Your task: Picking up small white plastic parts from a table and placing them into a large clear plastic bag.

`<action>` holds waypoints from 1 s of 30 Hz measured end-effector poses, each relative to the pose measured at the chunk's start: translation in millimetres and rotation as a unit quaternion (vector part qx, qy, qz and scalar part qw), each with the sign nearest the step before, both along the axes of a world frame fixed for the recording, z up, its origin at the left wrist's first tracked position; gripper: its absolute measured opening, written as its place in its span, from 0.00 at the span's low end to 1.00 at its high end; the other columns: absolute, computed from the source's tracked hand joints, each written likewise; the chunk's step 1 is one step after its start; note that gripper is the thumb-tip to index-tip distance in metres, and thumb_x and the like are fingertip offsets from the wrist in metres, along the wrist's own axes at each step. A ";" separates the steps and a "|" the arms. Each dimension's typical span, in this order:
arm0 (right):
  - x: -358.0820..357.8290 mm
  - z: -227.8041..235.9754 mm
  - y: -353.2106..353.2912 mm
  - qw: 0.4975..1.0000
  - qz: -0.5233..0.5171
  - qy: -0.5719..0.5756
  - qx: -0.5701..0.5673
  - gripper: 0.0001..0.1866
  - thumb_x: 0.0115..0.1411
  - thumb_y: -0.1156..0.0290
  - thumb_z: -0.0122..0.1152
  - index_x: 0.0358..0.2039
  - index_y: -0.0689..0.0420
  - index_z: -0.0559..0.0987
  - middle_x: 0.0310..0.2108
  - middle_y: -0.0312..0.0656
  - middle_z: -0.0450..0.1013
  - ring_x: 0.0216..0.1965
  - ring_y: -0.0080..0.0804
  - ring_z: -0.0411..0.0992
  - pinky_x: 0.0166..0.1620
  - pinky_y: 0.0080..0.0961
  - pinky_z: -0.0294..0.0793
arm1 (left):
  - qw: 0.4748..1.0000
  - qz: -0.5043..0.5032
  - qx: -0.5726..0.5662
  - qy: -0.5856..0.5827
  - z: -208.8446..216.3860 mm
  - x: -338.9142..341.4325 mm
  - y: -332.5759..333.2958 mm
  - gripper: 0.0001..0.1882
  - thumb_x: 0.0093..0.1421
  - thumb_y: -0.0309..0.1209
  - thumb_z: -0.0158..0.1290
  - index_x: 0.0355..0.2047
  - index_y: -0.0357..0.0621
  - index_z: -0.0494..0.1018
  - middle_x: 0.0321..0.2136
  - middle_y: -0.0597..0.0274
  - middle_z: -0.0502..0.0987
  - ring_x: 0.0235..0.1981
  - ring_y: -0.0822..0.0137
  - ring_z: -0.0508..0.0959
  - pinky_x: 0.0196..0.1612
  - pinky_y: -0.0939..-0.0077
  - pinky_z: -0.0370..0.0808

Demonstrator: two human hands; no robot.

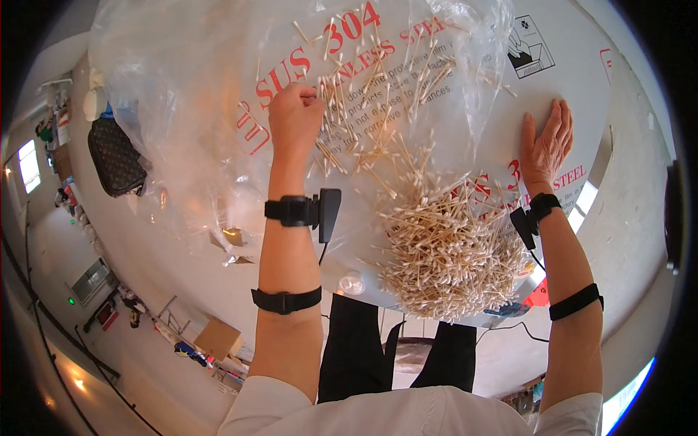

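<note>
My left hand [296,120] is closed in a fist at the left edge of the scattered cotton swabs [378,80]. Whatever its curled fingers may hold is hidden. On the right, my right hand [549,145] lies flat on the table [560,94], its fingers stretched out and nothing in them. A big heap of cotton swabs [451,254] with pale sticks and white tips sits near the table's front edge, between my forearms. Looser swabs fan out from it toward the far side. Clear plastic sheeting [196,87] spreads crumpled over the left and far parts of the table.
Printed protective film covers the tabletop. A dark patterned bag [116,156] stands at the left, past the plastic. Near the front edge lies a small round clear item [352,283]. A cardboard box [218,338] is on the floor at lower left. Black bands with devices circle both wrists.
</note>
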State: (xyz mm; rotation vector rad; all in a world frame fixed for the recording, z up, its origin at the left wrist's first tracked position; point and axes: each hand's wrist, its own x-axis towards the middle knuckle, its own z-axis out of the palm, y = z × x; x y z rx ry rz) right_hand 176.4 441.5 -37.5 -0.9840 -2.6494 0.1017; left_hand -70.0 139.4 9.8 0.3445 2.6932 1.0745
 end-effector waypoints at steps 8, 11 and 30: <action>0.7 -1.7 0.0 1.000 -0.005 -0.005 0.006 0.33 0.61 0.49 0.47 0.61 0.55 0.58 0.63 0.45 0.53 0.66 0.41 0.47 0.66 0.39 0.41 | 0.997 0.017 -0.037 -0.063 11.4 7.3 -9.8 0.08 0.46 0.27 0.57 0.22 0.32 0.74 0.17 0.58 0.75 0.20 0.71 0.73 0.27 0.77 0.69; 3.1 -2.0 1.8 1.000 -0.003 -0.007 0.007 0.33 0.61 0.50 0.47 0.61 0.55 0.58 0.63 0.45 0.53 0.66 0.42 0.47 0.66 0.40 0.41 | 0.987 0.081 0.079 -0.111 20.7 38.7 -24.4 0.06 0.50 0.24 0.56 0.24 0.33 0.74 0.18 0.65 0.74 0.21 0.77 0.70 0.26 0.81 0.68; -3.3 -1.6 -3.2 1.000 -0.014 -0.010 -0.001 0.33 0.61 0.50 0.49 0.61 0.55 0.58 0.64 0.44 0.53 0.66 0.40 0.47 0.66 0.39 0.41 | 0.985 0.030 0.118 -0.126 29.4 99.1 6.3 0.05 0.55 0.25 0.54 0.27 0.36 0.72 0.18 0.65 0.73 0.21 0.77 0.71 0.27 0.82 0.69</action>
